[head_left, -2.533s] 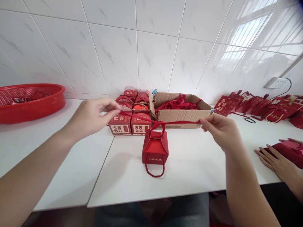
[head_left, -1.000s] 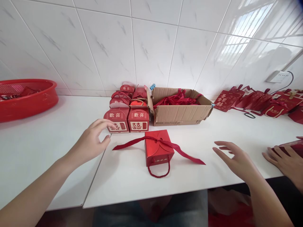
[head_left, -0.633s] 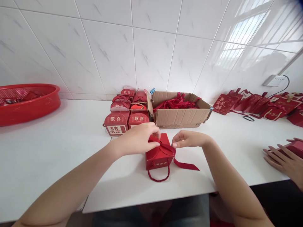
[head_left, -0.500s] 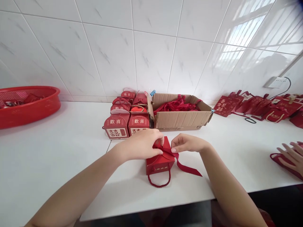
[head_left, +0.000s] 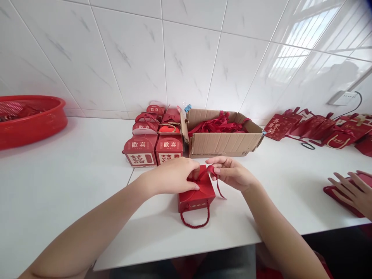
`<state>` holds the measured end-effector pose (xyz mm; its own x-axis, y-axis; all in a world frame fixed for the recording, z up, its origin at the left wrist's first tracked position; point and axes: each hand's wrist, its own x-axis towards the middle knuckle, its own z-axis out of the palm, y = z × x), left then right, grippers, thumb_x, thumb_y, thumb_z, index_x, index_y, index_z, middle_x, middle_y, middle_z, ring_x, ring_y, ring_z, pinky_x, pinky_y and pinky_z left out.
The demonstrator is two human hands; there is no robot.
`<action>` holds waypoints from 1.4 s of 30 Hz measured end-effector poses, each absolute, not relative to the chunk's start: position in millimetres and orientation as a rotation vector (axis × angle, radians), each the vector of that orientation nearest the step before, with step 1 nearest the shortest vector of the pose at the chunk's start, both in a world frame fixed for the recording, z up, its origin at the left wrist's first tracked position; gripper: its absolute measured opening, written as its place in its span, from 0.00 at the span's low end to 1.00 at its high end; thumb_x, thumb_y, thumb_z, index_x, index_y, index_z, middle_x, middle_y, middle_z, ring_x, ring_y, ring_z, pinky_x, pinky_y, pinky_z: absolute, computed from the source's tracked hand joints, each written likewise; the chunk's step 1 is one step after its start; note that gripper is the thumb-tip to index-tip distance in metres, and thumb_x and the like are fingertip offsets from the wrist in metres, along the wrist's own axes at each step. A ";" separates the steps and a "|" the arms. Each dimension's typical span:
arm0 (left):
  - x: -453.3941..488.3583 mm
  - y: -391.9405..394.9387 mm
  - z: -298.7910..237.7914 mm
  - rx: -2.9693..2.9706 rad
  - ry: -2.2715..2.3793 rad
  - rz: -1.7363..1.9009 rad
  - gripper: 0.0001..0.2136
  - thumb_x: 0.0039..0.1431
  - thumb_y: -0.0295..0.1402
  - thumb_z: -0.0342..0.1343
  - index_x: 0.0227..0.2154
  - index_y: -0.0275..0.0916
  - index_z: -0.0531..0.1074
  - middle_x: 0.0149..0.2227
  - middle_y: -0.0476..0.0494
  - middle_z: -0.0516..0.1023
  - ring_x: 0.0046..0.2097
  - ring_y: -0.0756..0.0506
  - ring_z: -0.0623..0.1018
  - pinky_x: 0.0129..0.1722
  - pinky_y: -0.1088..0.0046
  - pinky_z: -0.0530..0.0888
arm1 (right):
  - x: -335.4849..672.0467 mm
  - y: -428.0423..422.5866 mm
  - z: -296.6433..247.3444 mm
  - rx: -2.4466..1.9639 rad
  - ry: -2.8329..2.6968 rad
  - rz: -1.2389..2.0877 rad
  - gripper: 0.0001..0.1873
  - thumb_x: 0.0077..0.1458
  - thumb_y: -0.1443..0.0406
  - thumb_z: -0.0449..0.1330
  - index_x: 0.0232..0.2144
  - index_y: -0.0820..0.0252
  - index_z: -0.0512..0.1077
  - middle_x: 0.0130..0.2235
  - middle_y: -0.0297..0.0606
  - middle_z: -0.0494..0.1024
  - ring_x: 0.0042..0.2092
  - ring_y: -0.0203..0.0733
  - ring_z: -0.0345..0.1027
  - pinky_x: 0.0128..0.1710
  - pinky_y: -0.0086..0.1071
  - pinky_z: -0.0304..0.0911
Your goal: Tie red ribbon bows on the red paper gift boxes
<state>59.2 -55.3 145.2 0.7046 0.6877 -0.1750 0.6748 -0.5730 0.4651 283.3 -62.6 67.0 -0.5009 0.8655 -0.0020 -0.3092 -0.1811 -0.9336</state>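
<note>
A small red gift box [head_left: 194,199] stands on the white table in front of me, its twisted cord handle [head_left: 195,226] hanging toward the near edge. My left hand [head_left: 178,176] rests over the box's left top, fingers curled in a pinch by the red ribbon; part of the ribbon is hidden beneath them. To the right, my right hand [head_left: 231,172] grips the ribbon [head_left: 211,169] between thumb and finger, where it bends into a loop above the box top. The ribbon's loose end hangs down beside the box.
Several red boxes [head_left: 139,149] stand in rows behind my left hand. Beside them is a cardboard carton [head_left: 226,145] of red ribbons. A red plastic basket [head_left: 35,130] sits far left, red bags [head_left: 280,126] far right. Another person's hand [head_left: 353,193] lies on a red item at right.
My right hand has turned and lifted slightly, bending the ribbon into a loop; its tail has drawn in toward the box. My left hand stays on the box. The other person's hand has shifted a little left.
</note>
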 end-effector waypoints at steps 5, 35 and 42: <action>59.4 -55.8 142.2 2.408 1.033 0.084 0.06 0.50 0.34 0.57 0.25 0.40 0.66 0.29 0.51 0.72 0.28 0.49 0.70 0.23 0.74 0.61 | 281.4 -66.5 70.6 -0.720 -1.194 1.653 0.14 0.50 0.67 0.66 0.41 0.51 0.76 0.30 0.30 0.76 0.28 0.29 0.68 0.33 0.26 0.66; 68.8 -58.6 139.9 2.500 1.080 0.668 0.05 0.54 0.29 0.51 0.35 0.41 0.68 0.33 0.51 0.75 0.31 0.49 0.72 0.28 0.73 0.63 | 260.9 -74.1 71.6 -0.775 -1.276 1.460 0.16 0.48 0.65 0.68 0.35 0.56 0.65 0.39 0.31 0.71 0.28 0.30 0.71 0.31 0.28 0.69; 67.1 -55.8 139.5 2.591 1.126 0.701 0.02 0.55 0.30 0.50 0.29 0.39 0.67 0.30 0.50 0.75 0.30 0.48 0.72 0.29 0.72 0.63 | 262.2 -76.8 72.5 -0.909 -1.377 1.502 0.20 0.50 0.62 0.66 0.46 0.54 0.71 0.50 0.39 0.72 0.25 0.26 0.67 0.27 0.27 0.67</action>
<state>67.1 -55.8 139.5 0.5902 0.7347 0.3346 0.6248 -0.6781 0.3871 262.2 -76.8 72.5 -0.3459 0.9372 0.0448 -0.1259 0.0009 -0.9920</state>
